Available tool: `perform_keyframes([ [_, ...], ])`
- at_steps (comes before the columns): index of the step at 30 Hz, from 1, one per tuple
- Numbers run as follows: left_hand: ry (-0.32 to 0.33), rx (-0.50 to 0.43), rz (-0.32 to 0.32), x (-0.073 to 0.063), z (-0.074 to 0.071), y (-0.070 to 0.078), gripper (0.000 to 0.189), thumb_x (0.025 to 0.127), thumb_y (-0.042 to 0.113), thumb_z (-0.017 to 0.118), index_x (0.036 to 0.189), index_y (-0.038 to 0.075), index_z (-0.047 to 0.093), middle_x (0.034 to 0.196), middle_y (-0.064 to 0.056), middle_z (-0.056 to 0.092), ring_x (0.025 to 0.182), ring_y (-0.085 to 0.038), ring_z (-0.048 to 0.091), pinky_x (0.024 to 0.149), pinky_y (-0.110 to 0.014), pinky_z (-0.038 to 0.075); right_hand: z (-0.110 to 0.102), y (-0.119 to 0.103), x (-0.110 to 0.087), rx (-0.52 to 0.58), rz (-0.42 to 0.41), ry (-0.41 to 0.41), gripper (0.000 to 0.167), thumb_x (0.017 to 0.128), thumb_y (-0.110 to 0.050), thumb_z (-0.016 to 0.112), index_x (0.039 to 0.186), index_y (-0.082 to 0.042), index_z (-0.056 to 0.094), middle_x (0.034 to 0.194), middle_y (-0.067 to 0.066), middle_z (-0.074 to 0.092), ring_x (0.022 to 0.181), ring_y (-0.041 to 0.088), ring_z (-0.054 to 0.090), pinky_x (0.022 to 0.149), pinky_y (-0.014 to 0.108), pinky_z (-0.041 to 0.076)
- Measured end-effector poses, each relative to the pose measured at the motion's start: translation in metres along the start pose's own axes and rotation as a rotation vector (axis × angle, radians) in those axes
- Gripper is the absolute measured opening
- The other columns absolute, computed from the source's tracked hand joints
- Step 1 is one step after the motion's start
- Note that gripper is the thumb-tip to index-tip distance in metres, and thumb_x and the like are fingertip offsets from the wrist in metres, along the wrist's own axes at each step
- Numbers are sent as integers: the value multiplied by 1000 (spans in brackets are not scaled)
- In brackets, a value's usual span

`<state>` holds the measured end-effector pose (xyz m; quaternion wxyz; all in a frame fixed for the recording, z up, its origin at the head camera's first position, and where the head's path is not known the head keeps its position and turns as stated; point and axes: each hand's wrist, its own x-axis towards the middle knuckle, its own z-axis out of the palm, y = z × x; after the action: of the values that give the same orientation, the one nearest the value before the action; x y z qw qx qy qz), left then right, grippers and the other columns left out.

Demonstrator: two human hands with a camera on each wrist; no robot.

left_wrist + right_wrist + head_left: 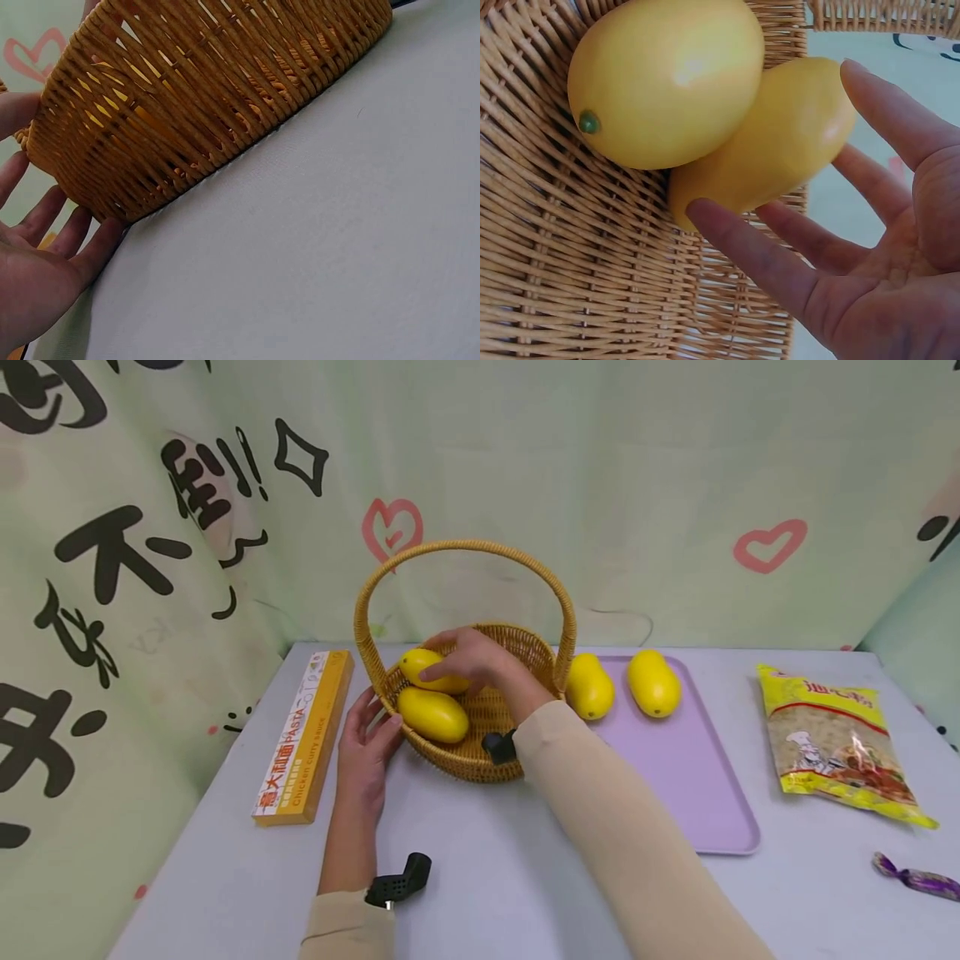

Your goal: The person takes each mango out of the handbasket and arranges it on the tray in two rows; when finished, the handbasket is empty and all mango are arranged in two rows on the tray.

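Note:
A wicker basket [491, 768] with a tall arched handle holds two oblong yellow fruits. The front yellow fruit [433, 714] lies along the left inner wall; its small green stem nub shows in the right wrist view. Behind it, my right hand [480, 656] reaches in and holds the rear yellow fruit [780, 135], thumb at one end and fingertips along the other side. This fruit leans against the basket wall. My left hand [365, 752] rests against the basket's left outer side, its fingers [97, 244] extended and touching the weave low down.
Right of the basket, a lilac tray [675, 777] bears two more yellow fruits [654, 683]. A pasta box [303, 739] lies left of the basket. Farther right are a yellow noodle bag [840, 743] and a purple wrapped candy [926, 881]. A printed curtain [637, 527] hangs behind the table.

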<state>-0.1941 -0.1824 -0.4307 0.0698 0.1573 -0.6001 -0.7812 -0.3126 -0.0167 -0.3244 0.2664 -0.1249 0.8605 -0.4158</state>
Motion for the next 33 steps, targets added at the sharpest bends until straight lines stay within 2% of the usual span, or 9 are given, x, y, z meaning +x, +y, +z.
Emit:
perform_keyframes([
  [8, -8, 2, 18, 0, 1, 1, 61, 99, 17, 70, 152, 36, 47, 158, 4, 44, 142, -16, 48, 118, -33, 45, 1, 0, 3, -36, -17, 30, 57, 93, -31, 78, 146, -22, 58, 154, 8, 49, 125, 29, 55, 100, 54, 56],
  [14, -12, 2, 24, 0, 3, 1, 62, 99, 18, 70, 153, 36, 46, 159, 4, 44, 142, -15, 48, 117, -33, 46, -1, 2, 2, -27, -33, 8, 53, 92, -26, 79, 140, -19, 58, 149, 9, 52, 122, 28, 56, 100, 51, 57],
  [22, 3, 13, 14, 0, 1, 1, 62, 98, 18, 71, 152, 38, 47, 158, 6, 46, 141, -14, 49, 116, -31, 46, -3, 8, 3, 11, -91, -36, 53, 90, -19, 81, 140, -21, 65, 151, 12, 53, 133, 29, 53, 104, 51, 55],
  [28, 3, 16, 13, -1, 1, 0, 62, 98, 18, 70, 152, 38, 46, 158, 5, 45, 141, -14, 49, 116, -32, 46, -2, 14, 5, 62, -116, -48, 52, 88, -13, 80, 138, -16, 65, 140, 5, 60, 118, 25, 57, 100, 46, 55],
  [33, 3, 9, 16, -1, 1, -2, 62, 99, 17, 70, 153, 37, 46, 158, 5, 45, 141, -14, 49, 116, -32, 46, -2, 18, 6, 69, -137, -63, 54, 88, -15, 80, 140, -18, 64, 142, 2, 60, 115, 22, 56, 97, 43, 55],
])
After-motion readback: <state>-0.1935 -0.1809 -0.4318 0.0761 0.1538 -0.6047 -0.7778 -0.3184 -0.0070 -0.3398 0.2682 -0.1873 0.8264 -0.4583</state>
